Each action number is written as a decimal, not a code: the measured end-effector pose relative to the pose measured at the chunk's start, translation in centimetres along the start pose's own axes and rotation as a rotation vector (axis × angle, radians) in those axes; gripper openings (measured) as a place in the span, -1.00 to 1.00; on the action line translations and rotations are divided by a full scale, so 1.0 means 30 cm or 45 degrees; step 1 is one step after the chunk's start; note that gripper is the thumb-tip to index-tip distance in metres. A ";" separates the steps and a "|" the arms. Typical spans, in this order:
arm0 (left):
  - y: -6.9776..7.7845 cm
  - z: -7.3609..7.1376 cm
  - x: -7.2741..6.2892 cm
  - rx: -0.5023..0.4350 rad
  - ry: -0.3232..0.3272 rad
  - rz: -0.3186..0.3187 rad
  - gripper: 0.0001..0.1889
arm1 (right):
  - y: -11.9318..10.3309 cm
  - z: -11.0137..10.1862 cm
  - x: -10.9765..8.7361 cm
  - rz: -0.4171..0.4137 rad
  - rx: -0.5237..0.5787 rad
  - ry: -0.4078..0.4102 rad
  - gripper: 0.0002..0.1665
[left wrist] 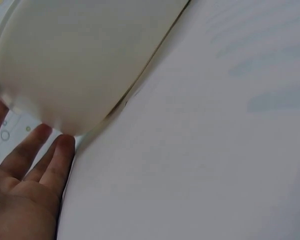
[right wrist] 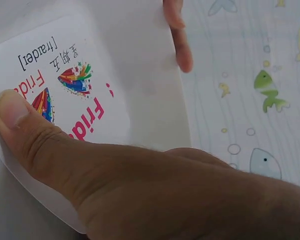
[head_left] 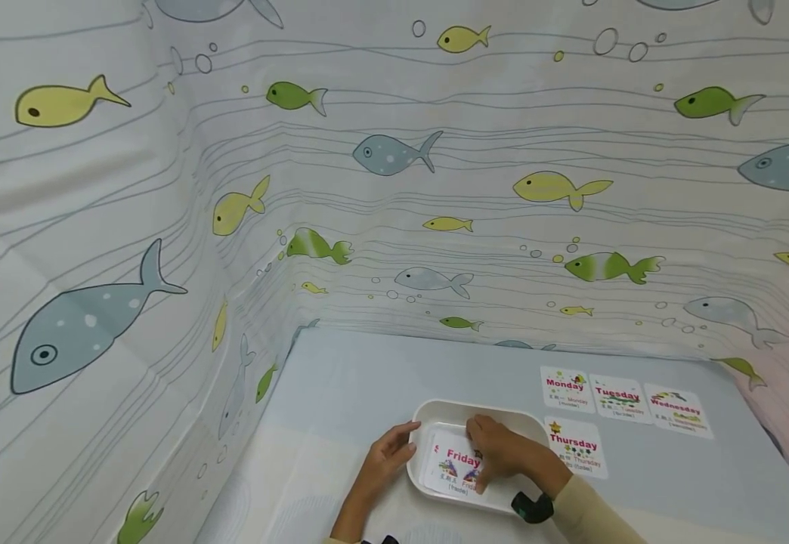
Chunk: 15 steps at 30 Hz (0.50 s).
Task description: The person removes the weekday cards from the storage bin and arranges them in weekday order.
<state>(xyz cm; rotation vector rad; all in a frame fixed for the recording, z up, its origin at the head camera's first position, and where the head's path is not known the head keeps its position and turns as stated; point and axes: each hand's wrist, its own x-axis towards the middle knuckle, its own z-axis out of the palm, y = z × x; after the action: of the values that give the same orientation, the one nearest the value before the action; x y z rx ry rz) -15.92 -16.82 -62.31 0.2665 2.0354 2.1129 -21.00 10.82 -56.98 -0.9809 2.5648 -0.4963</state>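
A white tray (head_left: 438, 495) holds a card reading Friday (head_left: 459, 472), which lies over at least one other card whose edge shows at the left. My right hand (head_left: 503, 449) reaches into the tray and grips the Friday card across its right part. In the right wrist view the thumb (right wrist: 20, 120) lies on that card's face near its edge; the other fingers are hidden. At the tray's left end, my left hand (head_left: 384, 461) touches the rim with its fingertips. In the left wrist view those fingers (left wrist: 60, 160) rest against the tray's outer wall, fairly straight.
To the tray's right lie a Monday card (head_left: 566, 389), a Tuesday card (head_left: 619, 398) and a Wednesday card (head_left: 679, 410) in a row. Below Monday is a Thursday card (head_left: 574, 447), close to the tray. A fish-printed curtain (head_left: 367, 204) surrounds the table (head_left: 367, 363).
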 end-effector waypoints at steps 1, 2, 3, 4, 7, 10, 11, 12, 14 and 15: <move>0.001 -0.001 0.000 0.000 -0.003 0.004 -0.55 | -0.001 -0.002 -0.001 -0.001 0.014 -0.002 -0.05; 0.002 -0.001 0.000 -0.003 -0.006 0.005 -0.55 | -0.001 -0.002 -0.001 0.002 0.032 -0.005 -0.05; 0.003 -0.002 0.000 -0.008 -0.009 0.009 -0.55 | -0.001 -0.003 -0.002 0.002 0.058 -0.005 -0.08; 0.003 -0.002 0.000 -0.011 -0.010 0.012 -0.56 | -0.001 -0.004 -0.003 0.004 0.090 -0.008 -0.10; 0.003 -0.001 0.001 -0.009 -0.008 0.023 -0.56 | 0.003 -0.003 -0.002 0.004 0.188 -0.028 -0.20; -0.001 0.001 -0.001 -0.007 0.002 0.015 -0.57 | 0.011 0.000 -0.002 0.006 0.272 -0.045 -0.27; -0.004 0.001 -0.002 -0.004 0.005 0.012 -0.57 | 0.012 0.001 -0.002 0.007 0.289 -0.051 -0.28; -0.006 0.000 -0.003 -0.002 0.007 0.010 -0.57 | 0.014 0.002 0.000 0.007 0.296 -0.054 -0.30; -0.010 0.002 0.001 -0.002 0.011 0.005 -0.57 | 0.016 -0.002 0.000 0.003 0.289 -0.043 -0.33; -0.012 0.002 0.002 0.002 0.009 0.015 -0.57 | 0.017 -0.005 0.000 -0.002 0.282 -0.036 -0.35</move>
<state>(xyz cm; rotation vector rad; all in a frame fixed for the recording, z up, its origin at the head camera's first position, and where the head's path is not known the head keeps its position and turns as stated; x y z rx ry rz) -15.97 -16.74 -62.66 0.2727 2.0442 2.1228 -21.35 11.19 -57.08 -0.9042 2.4208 -0.7428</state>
